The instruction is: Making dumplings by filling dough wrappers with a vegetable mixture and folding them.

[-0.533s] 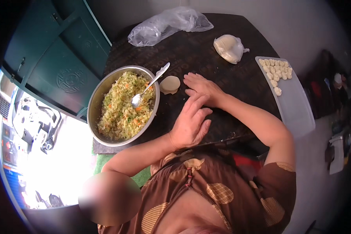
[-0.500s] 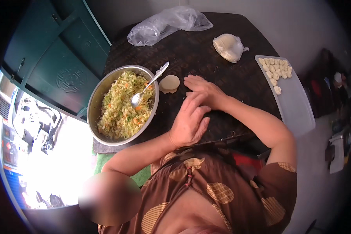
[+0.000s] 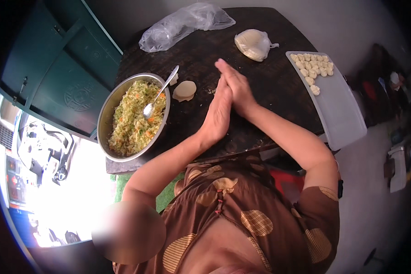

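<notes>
Palm to palm over the table, my left hand [image 3: 218, 112] and my right hand [image 3: 240, 89] touch with their fingers stretched out. Whether anything lies between the palms is hidden. To their left, a small stack of round pale dough wrappers [image 3: 185, 89] rests on the dark table [image 3: 283, 91]. Beside it stands a steel bowl [image 3: 168, 107] of chopped vegetable filling [image 3: 134, 121], green and yellow with orange bits. A metal spoon [image 3: 162, 89] leans in the filling, its handle over the rim. Small crumbs [image 3: 211, 91] lie near my left fingers.
Toward the far right sits a bag of stacked wrappers [image 3: 251, 44]. A pale tray [image 3: 340, 116] at the right edge holds several rows of dumplings [image 3: 313, 68] at its far end. A crumpled clear plastic bag [image 3: 185, 27] lies at the back. A green metal door [image 3: 73, 68] stands left.
My right hand has lifted from lying flat on the table. My left hand has swung up from beside the right wrist, and the palms now meet. The view has shifted slightly.
</notes>
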Available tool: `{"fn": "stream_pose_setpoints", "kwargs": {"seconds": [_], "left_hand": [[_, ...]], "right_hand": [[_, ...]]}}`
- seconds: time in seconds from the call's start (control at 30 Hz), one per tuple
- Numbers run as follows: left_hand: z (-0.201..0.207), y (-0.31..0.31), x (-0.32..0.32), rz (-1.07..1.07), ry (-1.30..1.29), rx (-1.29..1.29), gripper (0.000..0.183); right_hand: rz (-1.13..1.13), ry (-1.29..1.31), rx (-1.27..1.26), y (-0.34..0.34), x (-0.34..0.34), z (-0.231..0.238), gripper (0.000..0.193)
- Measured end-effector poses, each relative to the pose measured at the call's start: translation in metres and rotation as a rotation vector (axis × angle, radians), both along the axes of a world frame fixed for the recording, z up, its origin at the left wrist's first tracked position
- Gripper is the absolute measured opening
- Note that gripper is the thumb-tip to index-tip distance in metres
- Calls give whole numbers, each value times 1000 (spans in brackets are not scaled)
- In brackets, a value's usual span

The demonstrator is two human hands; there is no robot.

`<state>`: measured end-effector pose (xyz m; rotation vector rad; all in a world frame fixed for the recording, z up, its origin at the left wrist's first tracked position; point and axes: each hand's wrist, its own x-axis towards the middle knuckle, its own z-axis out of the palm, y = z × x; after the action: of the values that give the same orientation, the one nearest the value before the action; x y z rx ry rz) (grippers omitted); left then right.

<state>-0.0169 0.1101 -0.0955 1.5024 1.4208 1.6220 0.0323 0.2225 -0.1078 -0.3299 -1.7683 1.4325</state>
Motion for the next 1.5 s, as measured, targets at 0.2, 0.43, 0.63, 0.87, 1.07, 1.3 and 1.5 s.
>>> {"fn": "stream_pose_setpoints", "kwargs": {"seconds": [0.2,0.43,0.63,0.87,1.07,1.3,1.5], "left_hand": [[-1,37,-13,182,-824,-70,53],[10,43,-39,172,-940,26,40],[9,12,-32,77,-888,46,35],[8,-11,42,-164,844,7,61],[-23,9,60,-425,1124,65,71],[-21,25,2,-128,1256,-59,77],[-26,27,-6,449,1383,-225,88]], "right_hand": [[78,-143,-281,-34,-7,27,61],[104,-5,46,-27,-40,-25,64],[-225,-633,1216,20,-1,2,51],[-90,-351,366,75,43,0,53],[-110,-390,203,69,72,9,53],[-99,-407,119,72,82,6,53],[-187,-303,295,61,83,-1,55]]}}
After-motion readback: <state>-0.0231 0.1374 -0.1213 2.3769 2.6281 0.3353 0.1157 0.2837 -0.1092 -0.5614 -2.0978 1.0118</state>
